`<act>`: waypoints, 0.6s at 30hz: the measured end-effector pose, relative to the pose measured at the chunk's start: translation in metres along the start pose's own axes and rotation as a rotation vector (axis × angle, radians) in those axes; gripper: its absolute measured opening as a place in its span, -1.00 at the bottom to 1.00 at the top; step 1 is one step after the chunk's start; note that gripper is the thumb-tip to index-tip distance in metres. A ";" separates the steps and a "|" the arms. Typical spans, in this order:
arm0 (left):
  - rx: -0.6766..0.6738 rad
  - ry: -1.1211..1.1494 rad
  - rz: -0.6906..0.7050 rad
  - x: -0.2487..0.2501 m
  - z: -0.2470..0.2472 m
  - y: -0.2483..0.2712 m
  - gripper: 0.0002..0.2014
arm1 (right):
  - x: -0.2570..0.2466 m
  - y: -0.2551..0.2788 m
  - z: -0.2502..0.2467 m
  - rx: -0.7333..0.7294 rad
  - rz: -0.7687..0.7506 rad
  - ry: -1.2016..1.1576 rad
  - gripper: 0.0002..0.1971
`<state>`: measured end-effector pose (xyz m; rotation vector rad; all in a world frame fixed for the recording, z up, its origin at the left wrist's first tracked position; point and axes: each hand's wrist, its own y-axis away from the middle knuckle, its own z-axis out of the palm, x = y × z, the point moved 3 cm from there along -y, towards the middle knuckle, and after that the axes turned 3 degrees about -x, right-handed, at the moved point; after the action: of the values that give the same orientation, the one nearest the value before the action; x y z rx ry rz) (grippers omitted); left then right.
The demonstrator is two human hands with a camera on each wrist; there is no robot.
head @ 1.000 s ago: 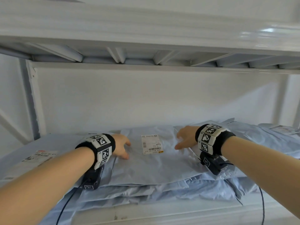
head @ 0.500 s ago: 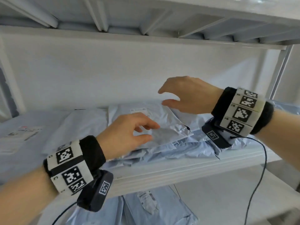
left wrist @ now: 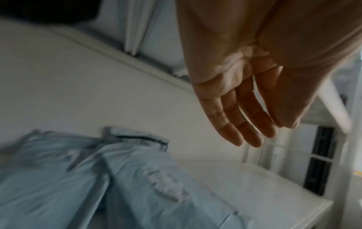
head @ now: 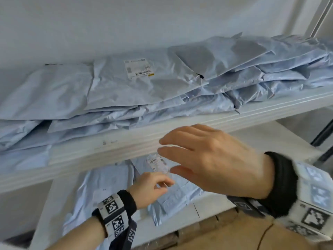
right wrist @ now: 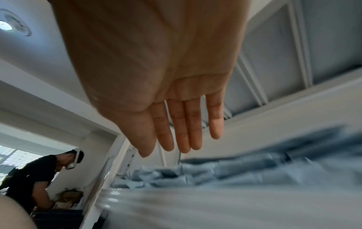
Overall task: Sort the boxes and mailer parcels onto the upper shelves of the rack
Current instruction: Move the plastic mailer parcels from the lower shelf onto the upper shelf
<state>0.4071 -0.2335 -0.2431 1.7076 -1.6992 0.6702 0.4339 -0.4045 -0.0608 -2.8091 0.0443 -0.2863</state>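
Reaching low in the frame's centre, the left hand [head: 151, 190] hung empty with relaxed fingers above a labelled mailer [head: 173, 192] on the lower shelf [head: 212, 204]; the right hand [head: 214, 159], fingers spread, held nothing at mid-right.

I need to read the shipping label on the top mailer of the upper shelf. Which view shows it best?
The head view: the label faces the camera on the top mailer, barcode visible though the text is too small to read. The left wrist view does not show it; the right wrist view shows only blurred mailers.
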 end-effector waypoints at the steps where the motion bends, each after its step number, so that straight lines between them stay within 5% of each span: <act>1: 0.001 0.008 -0.066 -0.019 0.009 -0.004 -0.77 | 0.001 0.008 0.017 -0.006 0.020 -0.031 -0.74; 9: 0.148 0.133 -0.535 -0.127 0.055 -0.018 -0.64 | 0.045 0.070 0.189 -0.216 0.336 -0.294 -0.70; 18: 0.367 0.487 -0.806 -0.163 0.086 -0.040 -0.46 | 0.126 0.124 0.331 -0.337 0.946 -0.634 -0.56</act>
<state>0.4339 -0.1885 -0.4241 2.0444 -0.4933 0.9197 0.6238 -0.4280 -0.3829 -2.6675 1.2965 0.8765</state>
